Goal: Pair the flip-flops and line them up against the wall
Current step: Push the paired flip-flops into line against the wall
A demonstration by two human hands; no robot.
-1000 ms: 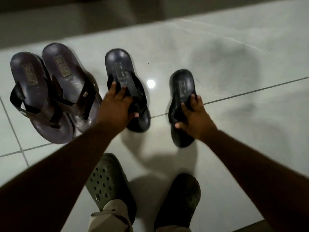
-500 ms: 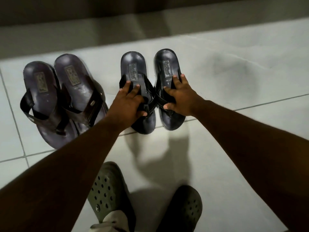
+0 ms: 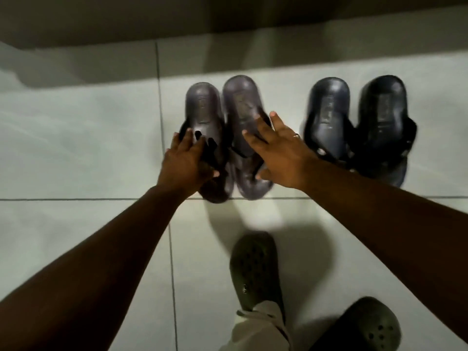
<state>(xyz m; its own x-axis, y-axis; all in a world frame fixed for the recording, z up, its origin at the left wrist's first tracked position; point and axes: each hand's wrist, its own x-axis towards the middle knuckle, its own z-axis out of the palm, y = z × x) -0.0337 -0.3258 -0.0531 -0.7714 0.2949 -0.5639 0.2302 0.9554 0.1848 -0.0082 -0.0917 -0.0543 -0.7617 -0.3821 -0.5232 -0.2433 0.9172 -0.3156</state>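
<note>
Presently, the left hand [image 3: 183, 160] grips the strap of the left brown flip-flop [image 3: 205, 115], fingers curled around it, while the right hand [image 3: 279, 153] lies flat with fingers spread on the right brown flip-flop [image 3: 243, 102] touching beside it. Further right, just apart, the black pair [image 3: 357, 117] stands side by side, heels toward the wall [image 3: 228, 19], on the tiled floor [image 3: 76, 148]; motion blur obscures finer detail.

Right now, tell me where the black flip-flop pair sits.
In the head view, the black flip-flop pair sits right of the right hand, untouched, near the wall.
</note>
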